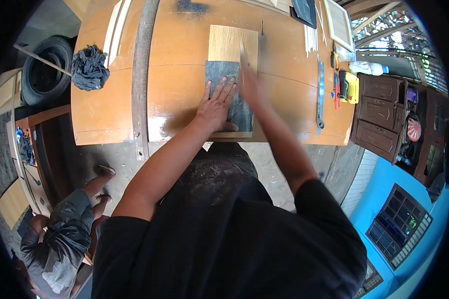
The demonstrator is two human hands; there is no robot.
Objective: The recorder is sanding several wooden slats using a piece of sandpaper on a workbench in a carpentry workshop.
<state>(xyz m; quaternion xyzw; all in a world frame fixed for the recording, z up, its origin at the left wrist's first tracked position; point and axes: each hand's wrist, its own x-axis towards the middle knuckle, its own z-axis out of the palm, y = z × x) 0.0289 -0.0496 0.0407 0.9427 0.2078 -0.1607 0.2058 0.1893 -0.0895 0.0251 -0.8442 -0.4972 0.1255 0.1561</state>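
Note:
On the orange-brown tabletop (179, 86) lies a rectangular wood-grained panel (228, 41), with a dark grey sheet (224, 71) over much of its nearer part. My left hand (217, 101) presses flat on the dark sheet, fingers slightly spread and pointing away from me. My right hand (252, 88) is blurred by motion at the right edge of the sheet and panel. A thin, pale, blurred thing sticks up from its fingers; what it is cannot be made out.
A weathered wooden bar (140, 74) crosses the table at left, beside a bundle of black cloth (89, 69). To the right lie a metal strip tool (320, 97), pliers (334, 58), a yellow-black tool (348, 88) and a plastic bottle (366, 68). Another person (63, 235) sits at lower left.

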